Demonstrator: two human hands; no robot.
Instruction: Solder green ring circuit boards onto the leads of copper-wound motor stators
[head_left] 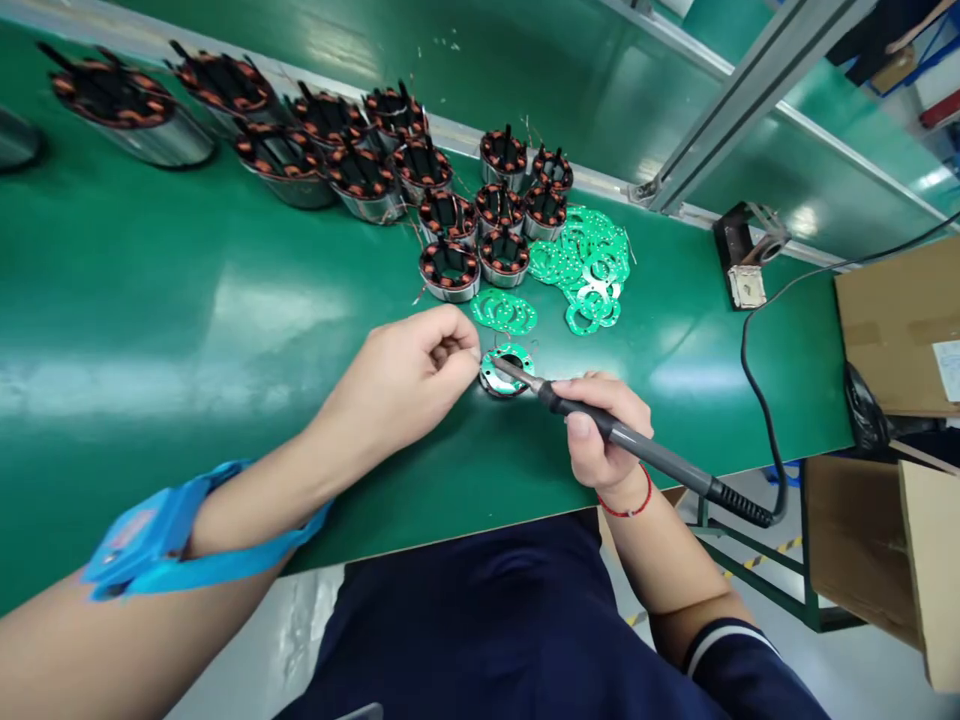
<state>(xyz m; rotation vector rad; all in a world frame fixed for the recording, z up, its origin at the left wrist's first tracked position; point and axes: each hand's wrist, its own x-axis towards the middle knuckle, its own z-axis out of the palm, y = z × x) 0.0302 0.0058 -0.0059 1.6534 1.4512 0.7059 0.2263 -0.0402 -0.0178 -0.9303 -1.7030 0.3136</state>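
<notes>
1. Between both hands, on the glossy green tabletop [262,400]: small round motor stator topped by a green ring-shaped circuit board [491,378].
2. Just left of the stator: curled left hand [409,370], thumb and fingertips drawn together near the rim; cannot tell whether pinching anything.
3. To the right: right hand [611,420], closed around a dark grey pen-shaped soldering iron [660,455], metal tip over the board.
4. Farther right: black soldering-iron stand [733,245], pale pad [748,287] in front.
5. Beyond the table's right end: brown cardboard box with white label [892,330], contents hidden.
6. Below: open brown cardboard box [855,540], contents indiscernible.
</notes>
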